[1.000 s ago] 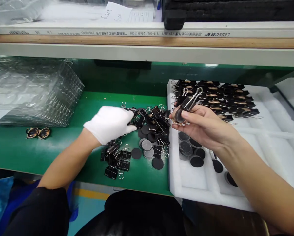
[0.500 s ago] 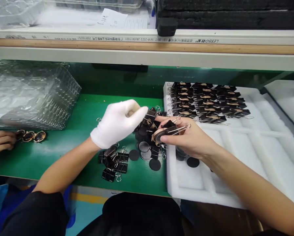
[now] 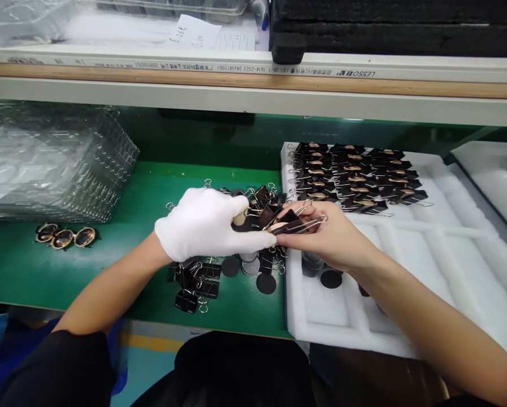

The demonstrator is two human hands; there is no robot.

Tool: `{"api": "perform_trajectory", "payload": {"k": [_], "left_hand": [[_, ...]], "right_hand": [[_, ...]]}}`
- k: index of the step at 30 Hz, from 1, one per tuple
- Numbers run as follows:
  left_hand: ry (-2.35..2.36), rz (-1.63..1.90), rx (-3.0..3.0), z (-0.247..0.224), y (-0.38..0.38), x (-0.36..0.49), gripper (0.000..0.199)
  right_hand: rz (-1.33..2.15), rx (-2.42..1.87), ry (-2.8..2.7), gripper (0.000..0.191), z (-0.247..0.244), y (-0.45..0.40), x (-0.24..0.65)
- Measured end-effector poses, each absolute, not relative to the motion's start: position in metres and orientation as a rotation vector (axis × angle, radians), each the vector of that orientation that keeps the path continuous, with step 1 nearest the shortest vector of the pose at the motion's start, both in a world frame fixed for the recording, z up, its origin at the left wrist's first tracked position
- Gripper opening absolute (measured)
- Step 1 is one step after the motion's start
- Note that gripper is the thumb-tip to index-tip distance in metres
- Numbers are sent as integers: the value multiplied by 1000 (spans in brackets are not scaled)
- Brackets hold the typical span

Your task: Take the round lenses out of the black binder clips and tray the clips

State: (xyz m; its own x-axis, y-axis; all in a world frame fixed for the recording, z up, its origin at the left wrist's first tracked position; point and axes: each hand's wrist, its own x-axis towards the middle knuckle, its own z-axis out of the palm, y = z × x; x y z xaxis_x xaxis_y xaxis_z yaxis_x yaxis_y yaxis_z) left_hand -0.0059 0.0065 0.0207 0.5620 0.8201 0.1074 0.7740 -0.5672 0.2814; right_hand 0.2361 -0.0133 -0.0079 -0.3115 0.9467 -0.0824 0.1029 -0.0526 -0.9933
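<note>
My right hand [image 3: 321,234] is closed on a round, tan-rimmed piece [image 3: 277,227] with a black binder clip [image 3: 298,221] on it, wire handles pointing toward my palm. My left hand [image 3: 213,223], in a white glove, has come up against the same piece. Its thumb touches the lower edge. Between its thumb and fingers is another dark binder clip [image 3: 270,215], partly hidden by the glove. Below and behind both hands lies a pile of binder clips [image 3: 209,288], black discs [image 3: 266,284] and clear discs [image 3: 251,265] on the green table [image 3: 151,288].
A white foam tray [image 3: 329,333] on the right carries rows of clipped tan-rimmed pieces [image 3: 357,178] and some loose discs [image 3: 331,278]. Stacked clear plastic trays [image 3: 58,169] stand at left, with tan-rimmed dark lenses [image 3: 62,238] before them. A shelf edge [image 3: 245,102] crosses above.
My left hand has moved down and right to meet the piece in my right hand. Another person's hand has left the far left; the lenses there have shifted right.
</note>
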Motion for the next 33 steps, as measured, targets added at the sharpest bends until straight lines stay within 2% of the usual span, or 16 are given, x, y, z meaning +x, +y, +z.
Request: {"api": "perform_trajectory", "payload": {"k": [6,9,15,23,33], "left_hand": [[1337,370,2503,14,3,3,57],[1347,470,2221,20,7,2,53],[1235,553,1854,31,5,2,47],[1204,614,1761,16,-3,14,44],[1195,619,1723,13,-4,16,45]], "right_hand": [[1493,-1125,-1516,32,-10,-14,238],[1499,-1108,-1265,36,-9,-10,236],[1562,-1041,-738,29,-10,1,230],[1660,-1079,-656,36,-13,-4,225],[1557,-1041,-832,39,-19,-8,224]]}}
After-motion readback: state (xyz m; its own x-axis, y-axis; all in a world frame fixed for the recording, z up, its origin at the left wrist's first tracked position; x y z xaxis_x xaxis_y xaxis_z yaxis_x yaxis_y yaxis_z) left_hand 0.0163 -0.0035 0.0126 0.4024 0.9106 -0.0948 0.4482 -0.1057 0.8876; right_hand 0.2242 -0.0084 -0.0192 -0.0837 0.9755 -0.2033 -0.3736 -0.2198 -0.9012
